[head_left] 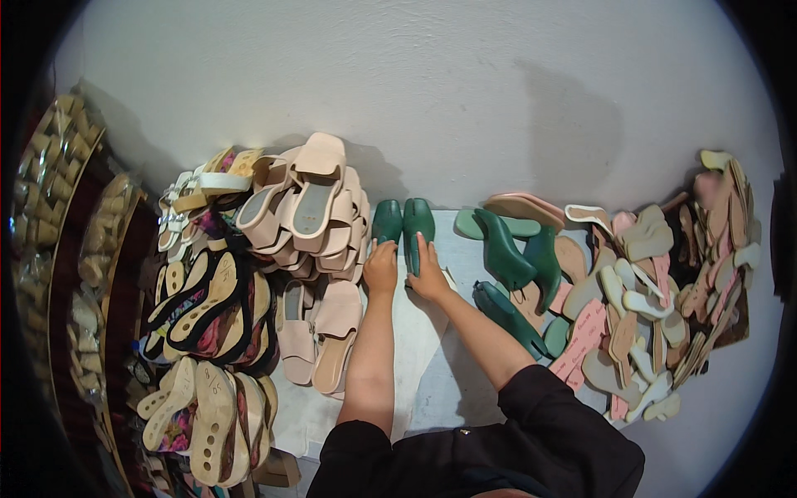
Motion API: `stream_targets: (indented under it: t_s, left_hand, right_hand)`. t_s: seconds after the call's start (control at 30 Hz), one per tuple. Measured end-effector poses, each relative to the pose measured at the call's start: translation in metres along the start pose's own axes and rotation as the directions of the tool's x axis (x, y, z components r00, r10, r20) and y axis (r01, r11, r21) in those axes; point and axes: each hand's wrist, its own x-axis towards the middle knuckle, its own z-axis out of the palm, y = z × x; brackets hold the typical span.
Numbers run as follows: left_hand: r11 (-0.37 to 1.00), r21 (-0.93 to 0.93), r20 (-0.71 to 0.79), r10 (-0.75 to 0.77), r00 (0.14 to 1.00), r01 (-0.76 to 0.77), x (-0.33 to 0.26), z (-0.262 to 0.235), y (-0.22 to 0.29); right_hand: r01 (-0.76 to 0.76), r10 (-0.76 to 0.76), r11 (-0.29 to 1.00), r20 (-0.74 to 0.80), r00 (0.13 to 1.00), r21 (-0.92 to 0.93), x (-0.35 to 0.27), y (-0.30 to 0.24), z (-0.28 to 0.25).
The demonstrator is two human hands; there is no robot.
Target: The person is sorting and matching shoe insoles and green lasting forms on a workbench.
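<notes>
- The left hand (381, 267) rests with its fingers curled on the left one of a pair of green shoe lasts (404, 222), gripping it only loosely as far as can be seen.
- The right hand (427, 274) lies on the right last of that pair, fingers stretched along its side.
- The pair stands toe-up at the far edge of the white sheet (415, 349) that covers the floor, against the wall (465, 91).
- Just left of the hands, a heap of beige slide sandals (320, 207) is stacked toward the sheet's far left corner.
- Further left lie black-edged insoles (207, 307).
- To the right, more green heeled lasts (519, 253) lie on their sides.
- Beyond them, at the right edge, is a pile of pink and cream soles (647, 290).
</notes>
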Motion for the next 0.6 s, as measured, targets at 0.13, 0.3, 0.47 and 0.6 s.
stream_targets:
  t_s: [0.13,0.3,0.47,0.6]
  left_hand:
    - [0.99,-0.01,0.062,-0.143,0.988,0.144,0.002,-0.002,0.001]
    - [0.978,0.08,-0.06,-0.188,0.98,0.193,-0.002,-0.013,0.047]
    - [0.96,-0.266,-0.049,-0.102,0.994,0.085,-0.076,-0.036,0.104]
    - [0.912,-0.334,0.107,-0.216,0.971,0.24,-0.141,-0.067,0.148]
  right_hand:
    - [-0.088,0.132,0.977,0.233,0.964,-0.193,-0.011,-0.018,-0.031]
    - [0.108,-0.165,0.909,-0.109,0.98,-0.403,-0.087,-0.007,-0.101]
    - [-0.179,0.075,0.854,-0.226,0.971,-0.488,-0.164,0.021,-0.142]
    - [-0.263,0.139,0.828,-0.273,0.952,-0.495,-0.192,0.054,-0.142]
